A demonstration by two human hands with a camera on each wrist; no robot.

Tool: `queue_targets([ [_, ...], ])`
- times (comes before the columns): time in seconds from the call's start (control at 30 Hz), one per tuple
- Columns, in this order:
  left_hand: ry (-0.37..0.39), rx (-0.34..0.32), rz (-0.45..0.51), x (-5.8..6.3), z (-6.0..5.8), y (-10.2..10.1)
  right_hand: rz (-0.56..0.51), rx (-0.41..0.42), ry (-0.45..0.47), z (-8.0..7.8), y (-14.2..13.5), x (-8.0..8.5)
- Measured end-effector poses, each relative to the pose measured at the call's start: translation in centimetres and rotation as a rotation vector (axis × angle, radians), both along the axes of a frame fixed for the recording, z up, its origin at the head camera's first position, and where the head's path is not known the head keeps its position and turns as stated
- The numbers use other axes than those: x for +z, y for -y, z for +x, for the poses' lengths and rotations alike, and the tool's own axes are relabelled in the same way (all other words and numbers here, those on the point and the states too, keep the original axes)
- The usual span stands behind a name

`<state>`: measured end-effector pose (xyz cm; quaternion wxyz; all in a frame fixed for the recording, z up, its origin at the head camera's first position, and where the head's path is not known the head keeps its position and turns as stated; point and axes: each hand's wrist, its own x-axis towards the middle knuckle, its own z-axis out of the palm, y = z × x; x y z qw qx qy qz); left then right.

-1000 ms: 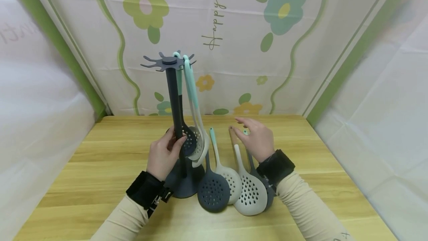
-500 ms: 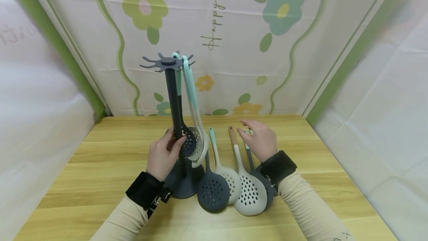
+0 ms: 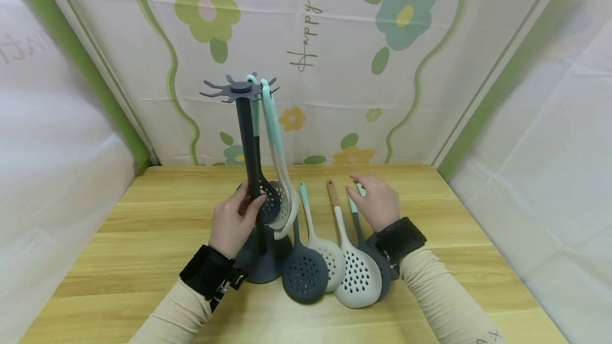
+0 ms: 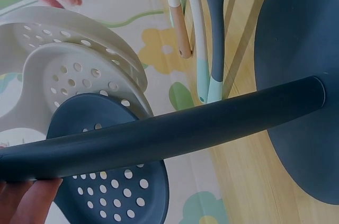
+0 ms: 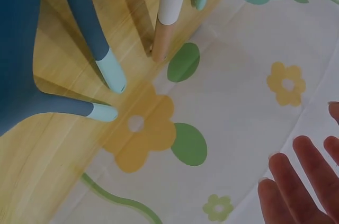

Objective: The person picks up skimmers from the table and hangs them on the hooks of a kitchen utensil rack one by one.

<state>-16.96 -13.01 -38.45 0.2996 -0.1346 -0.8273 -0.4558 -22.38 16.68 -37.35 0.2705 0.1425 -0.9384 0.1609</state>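
Note:
My left hand (image 3: 233,223) grips the dark post (image 3: 246,142) of a utensil stand, its thumb and fingers around the lower half. On the stand's hooked top hang a dark perforated spoon (image 3: 270,203) and light perforated utensils (image 4: 79,73) with mint handles. Fingers spread and slightly bent, my right hand (image 3: 377,203) hovers over the mint handle ends of dark utensils (image 5: 79,20) on the table, holding nothing. Left of these lie a pale slotted turner (image 3: 358,278) with a wood-coloured handle, a light skimmer (image 3: 336,264) and a dark skimmer (image 3: 305,276).
The stand's round dark base (image 3: 268,268) sits on the wooden table (image 3: 143,259), close beside the dark skimmer. A flowered white cloth (image 3: 334,68) rises behind the table's back edge, with white cloth walls on both sides.
My right hand has shifted right and slightly down, from near the wood-coloured handle to over the mint handles. The left hand and the stand have stayed in place.

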Motion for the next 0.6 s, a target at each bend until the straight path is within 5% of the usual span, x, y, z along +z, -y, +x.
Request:
queue_targets([
  [0.6, -0.009, -0.005, 0.004, 0.0, 0.0, 0.0, 0.007, -0.060, 0.061, -0.4, -1.4, -0.5],
])
